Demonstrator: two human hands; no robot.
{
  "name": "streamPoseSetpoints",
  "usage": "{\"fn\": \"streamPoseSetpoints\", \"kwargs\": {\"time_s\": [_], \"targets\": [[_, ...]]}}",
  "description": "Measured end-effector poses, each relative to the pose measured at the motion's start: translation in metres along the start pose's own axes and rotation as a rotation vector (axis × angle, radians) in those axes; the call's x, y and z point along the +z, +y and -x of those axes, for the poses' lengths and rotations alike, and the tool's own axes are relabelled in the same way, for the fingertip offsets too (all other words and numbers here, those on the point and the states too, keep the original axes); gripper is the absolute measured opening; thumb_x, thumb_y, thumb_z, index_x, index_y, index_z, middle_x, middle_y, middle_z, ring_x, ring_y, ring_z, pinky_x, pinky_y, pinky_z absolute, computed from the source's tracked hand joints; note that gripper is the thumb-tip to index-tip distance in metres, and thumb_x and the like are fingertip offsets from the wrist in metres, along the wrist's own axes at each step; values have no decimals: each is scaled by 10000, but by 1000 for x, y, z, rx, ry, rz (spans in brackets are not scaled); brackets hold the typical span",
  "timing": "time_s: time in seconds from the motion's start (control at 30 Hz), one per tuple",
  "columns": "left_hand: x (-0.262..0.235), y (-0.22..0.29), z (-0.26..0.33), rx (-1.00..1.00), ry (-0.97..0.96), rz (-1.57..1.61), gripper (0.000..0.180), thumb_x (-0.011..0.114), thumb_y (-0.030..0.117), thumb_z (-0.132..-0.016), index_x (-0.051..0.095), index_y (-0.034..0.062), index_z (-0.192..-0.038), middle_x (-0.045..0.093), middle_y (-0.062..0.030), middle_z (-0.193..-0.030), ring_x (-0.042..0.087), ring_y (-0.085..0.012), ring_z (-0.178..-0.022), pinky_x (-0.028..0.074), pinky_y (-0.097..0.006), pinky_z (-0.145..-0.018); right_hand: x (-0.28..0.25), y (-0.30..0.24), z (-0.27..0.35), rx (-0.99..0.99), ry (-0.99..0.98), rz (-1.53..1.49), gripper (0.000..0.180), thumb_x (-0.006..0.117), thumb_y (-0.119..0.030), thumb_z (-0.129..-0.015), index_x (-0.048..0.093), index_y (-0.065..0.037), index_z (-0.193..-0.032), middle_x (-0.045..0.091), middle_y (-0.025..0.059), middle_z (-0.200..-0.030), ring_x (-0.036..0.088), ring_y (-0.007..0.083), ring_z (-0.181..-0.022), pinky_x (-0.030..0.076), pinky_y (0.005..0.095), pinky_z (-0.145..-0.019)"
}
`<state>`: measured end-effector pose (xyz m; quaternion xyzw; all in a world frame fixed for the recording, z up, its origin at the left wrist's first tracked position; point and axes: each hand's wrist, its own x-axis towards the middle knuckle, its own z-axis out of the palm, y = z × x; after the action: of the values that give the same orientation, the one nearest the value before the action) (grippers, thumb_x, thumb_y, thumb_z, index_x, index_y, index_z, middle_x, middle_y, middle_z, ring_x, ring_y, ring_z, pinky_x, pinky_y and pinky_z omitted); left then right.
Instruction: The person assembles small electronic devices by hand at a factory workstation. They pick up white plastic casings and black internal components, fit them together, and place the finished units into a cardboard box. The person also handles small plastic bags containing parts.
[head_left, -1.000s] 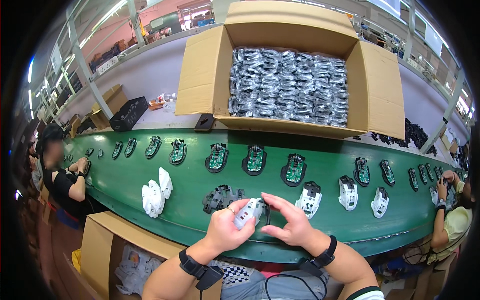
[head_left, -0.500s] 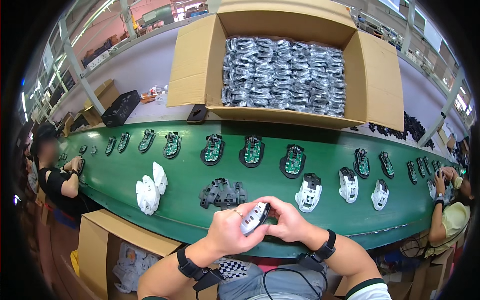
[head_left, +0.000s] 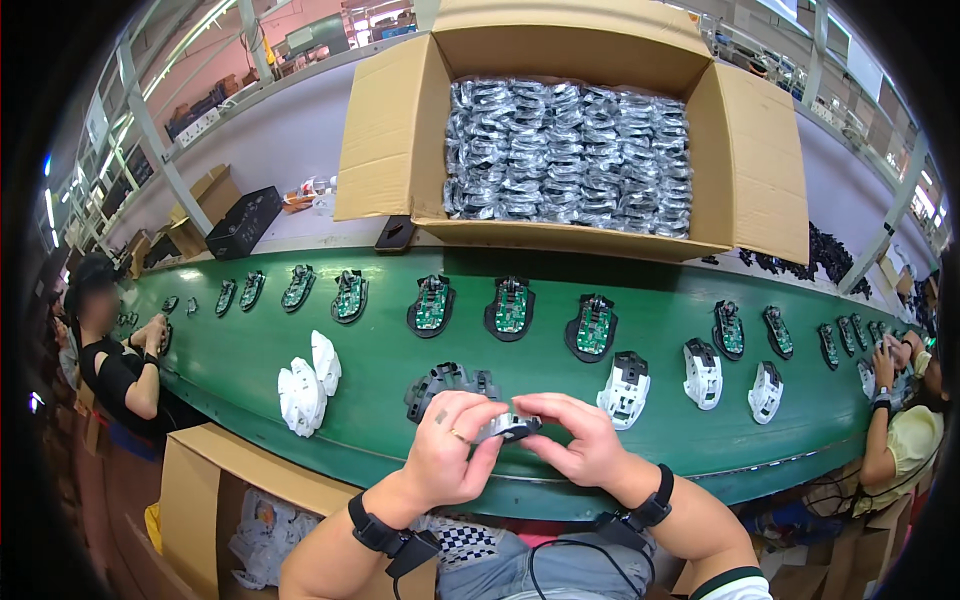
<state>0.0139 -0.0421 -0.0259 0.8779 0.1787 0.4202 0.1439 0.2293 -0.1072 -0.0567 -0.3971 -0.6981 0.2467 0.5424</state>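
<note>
Mouse shell [head_left: 508, 427], a small grey-white part, sat pinched between both hands just above the near edge of the green conveyor belt [head_left: 380, 400], close to the body, probably for a good look. Left hand [head_left: 452, 450] gripped it from the side; right hand [head_left: 577, 440] clasped its other end with curled fingers. Dark shell pieces [head_left: 450, 382] lay just beyond, white shells [head_left: 308, 385] to the left, and circuit-board bases [head_left: 512, 305] ran along the belt before an open cardboard box [head_left: 760, 170] of bagged cables.

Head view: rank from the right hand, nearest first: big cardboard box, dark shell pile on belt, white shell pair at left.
From the right hand:
1. dark shell pile, just left, beyond the left hand.
2. white shell pair, farther left on the belt.
3. big cardboard box, behind the belt.
</note>
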Motion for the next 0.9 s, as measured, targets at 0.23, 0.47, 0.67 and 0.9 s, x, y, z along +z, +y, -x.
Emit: {"fn": "streamPoseSetpoints", "kwargs": {"time_s": [0.23,0.47,0.67,0.9], "targets": [[-9,2,3,-11,31,214,278,785,109,-771,626,47,-991,654,-119,-929,616,-305,-831,486,-396,-789,-5,-3,-4,-18,-77,-139,344,805,-44,-847,727,-16,-1182,747,152,-1197,737,279,-1080,587,366,-943],[-6,0,10,-60,29,261,269,802,148,-800,620,50,-972,659,-110,-908,620,-296,-809,493,-387,-769,-3,-4,0,20,-141,-214,236,807,-37,-837,761,-11,-1067,763,167,-1143,738,296,-1094,600,366,-919],[-17,-25,2,-245,-14,125,449,751,159,-851,615,-20,-1240,633,-199,-1214,612,-357,-1127,483,-417,-1010,-8,25,-3,416,255,-300,210,554,-136,-1042,638,29,-1142,629,7,-928,556,79,-849,484,253,-755],[-50,-82,7,-521,133,-852,493,746,260,-855,627,16,-1266,473,-308,-1444,413,-469,-1373,291,-565,-1174,-43,13,-21,-130,367,768,388,678,-21,-773,669,-24,-1161,686,167,-1148,637,380,-1073,501,481,-953]]}}
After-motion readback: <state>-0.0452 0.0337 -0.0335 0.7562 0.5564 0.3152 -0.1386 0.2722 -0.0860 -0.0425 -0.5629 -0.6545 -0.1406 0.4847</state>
